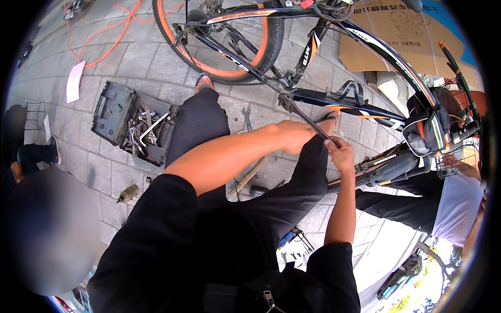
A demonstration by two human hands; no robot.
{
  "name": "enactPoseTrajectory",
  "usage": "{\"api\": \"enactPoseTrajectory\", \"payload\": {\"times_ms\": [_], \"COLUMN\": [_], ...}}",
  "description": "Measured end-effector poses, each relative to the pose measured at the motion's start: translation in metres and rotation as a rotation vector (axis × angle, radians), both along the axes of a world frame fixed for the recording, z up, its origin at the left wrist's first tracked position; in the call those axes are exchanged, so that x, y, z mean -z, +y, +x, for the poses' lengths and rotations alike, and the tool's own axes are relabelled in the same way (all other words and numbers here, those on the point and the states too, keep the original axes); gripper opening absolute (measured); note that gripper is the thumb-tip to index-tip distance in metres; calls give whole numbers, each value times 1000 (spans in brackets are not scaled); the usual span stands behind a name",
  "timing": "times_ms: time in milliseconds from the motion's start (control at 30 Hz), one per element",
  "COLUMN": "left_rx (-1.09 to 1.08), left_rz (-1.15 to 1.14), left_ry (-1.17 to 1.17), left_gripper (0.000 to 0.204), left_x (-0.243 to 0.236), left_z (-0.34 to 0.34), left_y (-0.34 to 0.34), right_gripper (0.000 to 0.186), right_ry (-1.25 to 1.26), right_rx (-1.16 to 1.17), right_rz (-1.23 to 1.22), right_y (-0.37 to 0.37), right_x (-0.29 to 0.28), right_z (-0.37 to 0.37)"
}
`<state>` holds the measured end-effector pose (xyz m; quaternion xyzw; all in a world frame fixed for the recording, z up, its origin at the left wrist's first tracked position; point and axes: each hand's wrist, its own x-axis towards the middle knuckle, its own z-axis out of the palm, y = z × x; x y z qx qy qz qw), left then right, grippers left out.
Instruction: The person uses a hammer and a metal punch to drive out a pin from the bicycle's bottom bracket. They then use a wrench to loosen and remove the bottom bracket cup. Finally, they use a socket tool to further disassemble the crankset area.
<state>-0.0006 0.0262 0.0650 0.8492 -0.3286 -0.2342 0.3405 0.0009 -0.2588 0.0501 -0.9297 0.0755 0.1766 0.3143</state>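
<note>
My right hand point(339, 151) is closed on the long dark handle of a metal wrench-like tool point(305, 117), whose head is raised near the bike's crank area. My left hand point(296, 136) is stretched across beside that handle, near my right leg; its fingers are mostly hidden. Before me is a black bicycle point(378, 62) with orange rims and markings. A loose open-end wrench point(246, 117) and a wooden-handled hammer point(249, 175) lie on the paving. An open black toolbox point(108, 112) full of wrenches and sockets is to my left.
A large cardboard sheet point(396, 36) is behind the bike. Orange hose point(122, 28) and a pink sheet point(75, 82) lie at upper left. A small bottle point(128, 193) stands left. Another person in dark trousers point(396, 208) is at right, another at far left point(34, 154).
</note>
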Motion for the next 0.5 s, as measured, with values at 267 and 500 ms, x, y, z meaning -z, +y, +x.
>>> {"api": "enactPoseTrajectory", "payload": {"times_ms": [267,500], "left_rx": [111,-49], "left_rz": [-194,-291], "left_ry": [-231,-510], "left_gripper": [24,35], "left_x": [-38,-30], "left_z": [-23,-12], "left_y": [35,57], "right_gripper": [24,38], "right_ry": [101,539], "right_rx": [-327,602], "right_rz": [-352,1081], "right_y": [54,336], "right_x": [282,265], "right_z": [-1,7]}}
